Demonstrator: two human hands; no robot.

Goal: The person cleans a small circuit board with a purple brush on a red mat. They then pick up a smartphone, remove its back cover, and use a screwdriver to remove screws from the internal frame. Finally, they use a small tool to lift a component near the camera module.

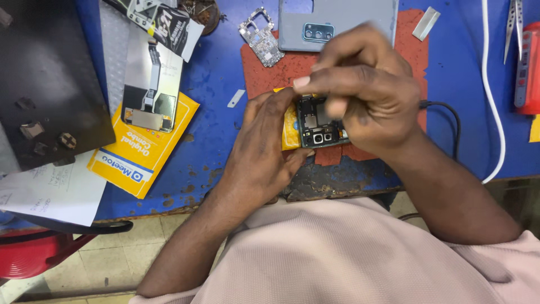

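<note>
An opened phone (316,126) with its circuit board and camera modules bare lies on a red mat (410,50) on the blue bench. My left hand (264,149) grips the phone's left edge, thumb under it. Above the phone hovers my right hand (363,93), fingers curled and pinched together over the board; what it pinches is hidden and blurred. A black cable (450,115) leaves from behind my right hand.
A grey phone back cover (337,19) and a metal frame piece (260,36) lie beyond. A replacement screen (151,84) rests on a yellow package (140,152) at left, beside a dark board (48,84). A white cable (495,112), tweezers (513,22) and a red tool (529,67) are at right.
</note>
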